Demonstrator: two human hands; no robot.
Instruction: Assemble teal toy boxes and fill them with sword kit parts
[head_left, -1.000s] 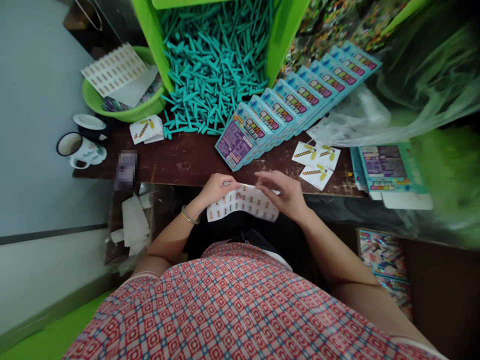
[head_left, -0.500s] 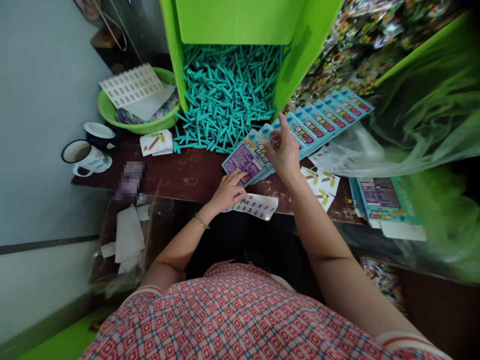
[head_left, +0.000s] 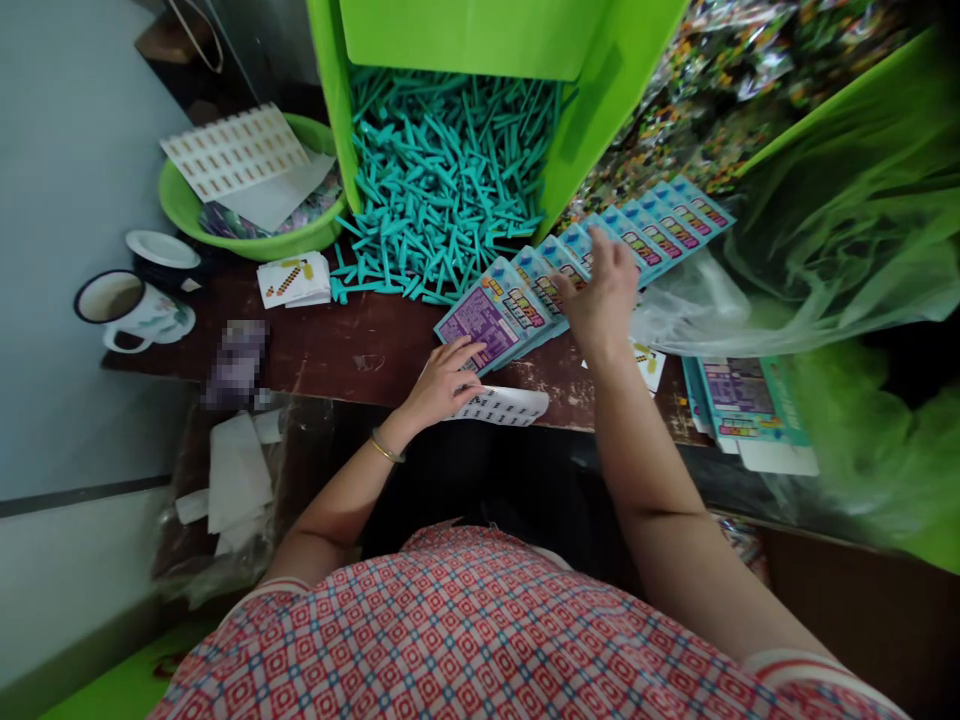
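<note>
A fanned row of blue-and-purple printed packets [head_left: 487,318] slants across the brown table up to the right. My left hand [head_left: 444,382] has its fingertips on the lowest packet, and its thumb and lower fingers pinch a white sticker sheet [head_left: 504,406] that hangs over the table's front edge. Over the middle of the row is my right hand [head_left: 602,300], fingers bent and apart, touching or just above the packets; nothing shows in it. Small white cards with a yellow pickaxe print [head_left: 648,366] lie partly hidden beneath my right forearm.
Turquoise plastic sticks [head_left: 442,200] spill from a bright green bin [head_left: 600,120]. At left are a green bowl [head_left: 300,238] with sticker sheets, a card stack [head_left: 294,279] and an enamel mug [head_left: 154,318]. Clear plastic [head_left: 720,300] and flattened boxes [head_left: 742,400] lie at right.
My right hand has moved to the right along the packet row, and its forearm now covers more of the small cards. My left hand still holds the sheet. The whole view has shifted slightly.
</note>
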